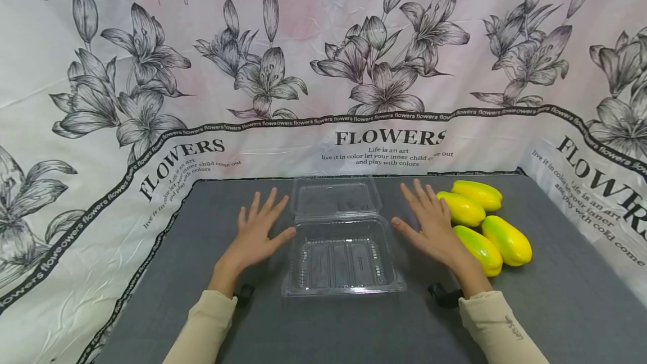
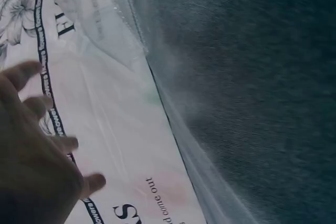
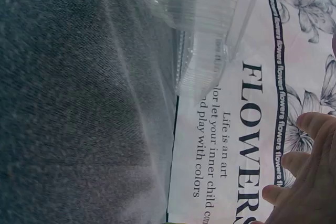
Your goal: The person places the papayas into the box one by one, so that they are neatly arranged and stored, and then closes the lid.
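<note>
A clear plastic clamshell container (image 1: 343, 254) lies unfolded on the grey table, its lid (image 1: 336, 196) laid back toward the wall. To its left is my left hand (image 1: 258, 237), fingers spread and holding nothing, the thumb tip right at the container's edge. My right hand (image 1: 429, 223) is on the other side, also spread, between the container and several yellow-green mangoes (image 1: 507, 240). The fingers of the left hand (image 2: 42, 150) show in the left wrist view, and those of the right hand (image 3: 307, 171) in the right wrist view.
Behind the grey table (image 1: 343, 330) hangs a white cloth (image 1: 283, 150) printed with lilies and lettering, which also runs along both sides. Dark straps (image 1: 445, 295) are around the wrists by the sleeves.
</note>
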`<state>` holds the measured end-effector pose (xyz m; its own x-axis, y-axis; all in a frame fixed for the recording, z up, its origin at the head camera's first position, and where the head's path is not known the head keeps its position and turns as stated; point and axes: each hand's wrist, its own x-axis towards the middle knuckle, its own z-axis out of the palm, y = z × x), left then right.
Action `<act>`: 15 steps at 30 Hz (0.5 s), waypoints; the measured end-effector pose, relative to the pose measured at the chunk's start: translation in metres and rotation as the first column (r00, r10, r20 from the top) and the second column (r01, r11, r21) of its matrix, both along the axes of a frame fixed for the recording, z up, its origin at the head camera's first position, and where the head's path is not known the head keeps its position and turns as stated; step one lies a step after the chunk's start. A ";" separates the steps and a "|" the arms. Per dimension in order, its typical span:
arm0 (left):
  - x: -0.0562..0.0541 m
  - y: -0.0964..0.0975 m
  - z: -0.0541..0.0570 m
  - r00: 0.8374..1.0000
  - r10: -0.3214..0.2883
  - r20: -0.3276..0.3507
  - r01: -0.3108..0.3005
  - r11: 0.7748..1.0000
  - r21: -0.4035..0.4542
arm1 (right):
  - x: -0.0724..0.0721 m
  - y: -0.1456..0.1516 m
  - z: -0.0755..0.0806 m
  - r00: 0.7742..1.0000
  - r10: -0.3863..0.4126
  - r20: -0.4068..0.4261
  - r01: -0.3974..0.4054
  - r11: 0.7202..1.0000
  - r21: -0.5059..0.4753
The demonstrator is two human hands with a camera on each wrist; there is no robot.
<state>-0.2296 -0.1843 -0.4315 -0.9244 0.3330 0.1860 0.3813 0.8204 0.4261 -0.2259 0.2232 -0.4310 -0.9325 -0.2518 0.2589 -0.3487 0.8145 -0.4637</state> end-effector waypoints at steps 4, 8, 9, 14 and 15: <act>0.004 -0.003 -0.004 0.993 -0.109 0.042 0.107 0.994 0.036 | 0.002 0.000 -0.004 1.000 0.010 0.002 -0.010 1.000 -0.003; 0.009 -0.006 -0.008 0.977 -0.195 0.084 0.192 0.980 0.050 | 0.004 -0.001 -0.007 1.000 0.021 0.013 -0.020 1.000 -0.005; 0.010 -0.006 -0.009 0.973 -0.210 0.093 0.206 0.977 0.050 | 0.004 -0.001 -0.008 1.000 0.025 0.017 -0.025 1.000 -0.005; 0.014 -0.008 -0.012 0.963 -0.244 0.112 0.239 0.969 0.058 | 0.008 -0.003 -0.012 0.998 0.059 0.039 -0.058 0.998 -0.027; 0.014 -0.008 -0.013 0.963 -0.246 0.111 0.240 0.969 0.063 | 0.008 -0.004 -0.013 0.997 0.072 0.039 -0.071 0.997 -0.035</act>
<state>-0.2154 -0.1921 -0.4444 -0.8328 0.5438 0.1032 0.5121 0.6863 0.5165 -0.2174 0.2189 -0.4445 -0.9221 -0.3103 0.2313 -0.3864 0.7718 -0.5050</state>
